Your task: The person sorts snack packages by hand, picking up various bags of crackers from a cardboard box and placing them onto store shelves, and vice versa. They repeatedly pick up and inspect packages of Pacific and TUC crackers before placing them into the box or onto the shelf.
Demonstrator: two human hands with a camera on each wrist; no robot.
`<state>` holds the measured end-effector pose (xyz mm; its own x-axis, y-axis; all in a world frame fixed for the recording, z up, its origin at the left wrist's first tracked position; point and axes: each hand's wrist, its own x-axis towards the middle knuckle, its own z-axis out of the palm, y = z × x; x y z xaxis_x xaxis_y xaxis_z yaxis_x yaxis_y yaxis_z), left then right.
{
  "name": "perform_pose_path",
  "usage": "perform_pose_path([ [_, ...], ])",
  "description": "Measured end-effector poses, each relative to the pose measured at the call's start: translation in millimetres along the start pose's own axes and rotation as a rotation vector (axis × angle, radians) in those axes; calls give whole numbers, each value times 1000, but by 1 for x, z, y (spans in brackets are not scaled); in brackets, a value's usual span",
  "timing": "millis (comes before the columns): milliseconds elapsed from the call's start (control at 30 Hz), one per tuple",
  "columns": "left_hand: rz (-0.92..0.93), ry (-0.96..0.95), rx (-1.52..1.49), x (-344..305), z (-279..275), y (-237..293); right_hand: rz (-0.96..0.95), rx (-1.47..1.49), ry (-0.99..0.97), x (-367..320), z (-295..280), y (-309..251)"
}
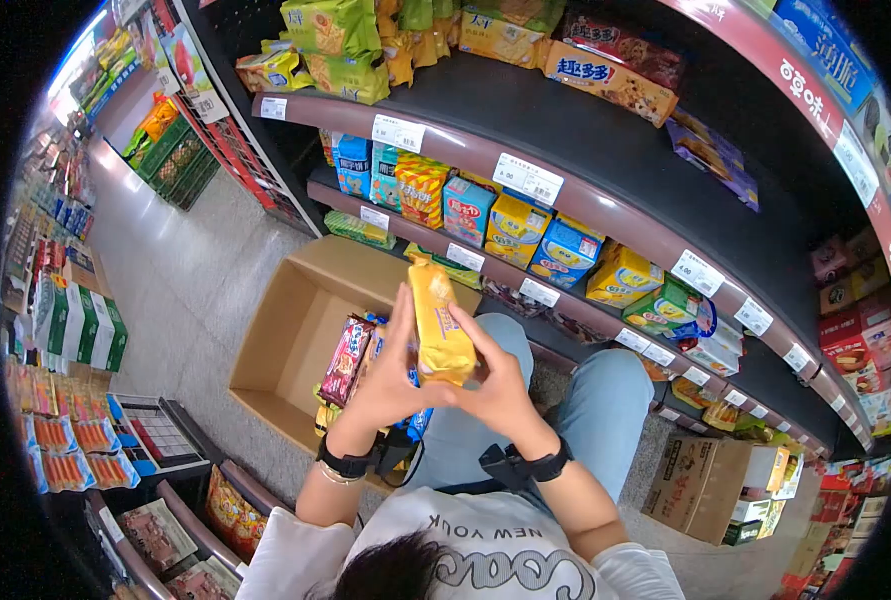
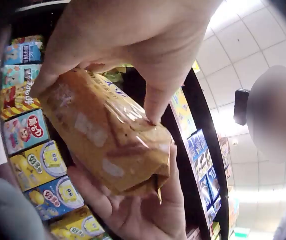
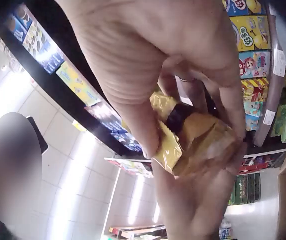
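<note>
A yellow snack packet (image 1: 441, 325), its wrapper shiny, is held up between both hands in front of the shelves. My left hand (image 1: 385, 375) grips one long side of it, with the thumb (image 2: 155, 102) pressing on the wrapper in the left wrist view. On the opposite side my right hand (image 1: 497, 378) holds it. The right wrist view shows the folded end of the packet (image 3: 203, 142) between the two hands. Below and to the left stands an open cardboard box (image 1: 283, 335) with several snack packs, including a dark red one (image 1: 347, 360), partly hidden by the left arm.
Shelves (image 1: 605, 215) ahead carry rows of small boxed snacks (image 1: 518, 228), with green bags (image 1: 335, 40) higher up. Another carton (image 1: 695, 485) stands on the floor at the right. The person's knees (image 1: 605, 400) are close to the lower shelf. Green crates (image 1: 177, 160) stand across the aisle.
</note>
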<state>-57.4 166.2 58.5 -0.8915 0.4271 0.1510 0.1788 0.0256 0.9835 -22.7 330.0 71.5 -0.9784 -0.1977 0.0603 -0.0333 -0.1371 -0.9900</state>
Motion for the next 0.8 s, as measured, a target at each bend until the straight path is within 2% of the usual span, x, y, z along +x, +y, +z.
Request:
perform_pose_path([
  [100,-46,83,-181,-2,23,21,-122,-285,87,-1,10,11],
  [133,17,158,-130,-2,24,17,-152,-301,57,-2,9,10],
  [233,-84,328,-199,-9,14,3,-209,-436,38,-8,9,1],
  [300,-240,529,-469,-15,8,-4,-242,-463,-6,-8,-1,-1],
  [367,-289,496,-633,-17,-5,-4,-272,-481,-45,-4,-16,10],
  [500,-244,467,-637,-24,-6,0,-150,-506,273,5,-28,12],
  [533,-210,434,-592,-27,-7,0,-79,-433,254,6,-29,16],
  [633,-277,383,-680,-33,-11,2,87,128,57,13,-29,32],
  [667,-328,374,-748,-34,-12,1,64,148,21,13,-29,33],
  [733,-242,359,-640,-37,-11,0,87,168,20,13,-27,33],
  [800,-339,352,-729,-37,-18,-4,109,170,25,15,-25,33],
])
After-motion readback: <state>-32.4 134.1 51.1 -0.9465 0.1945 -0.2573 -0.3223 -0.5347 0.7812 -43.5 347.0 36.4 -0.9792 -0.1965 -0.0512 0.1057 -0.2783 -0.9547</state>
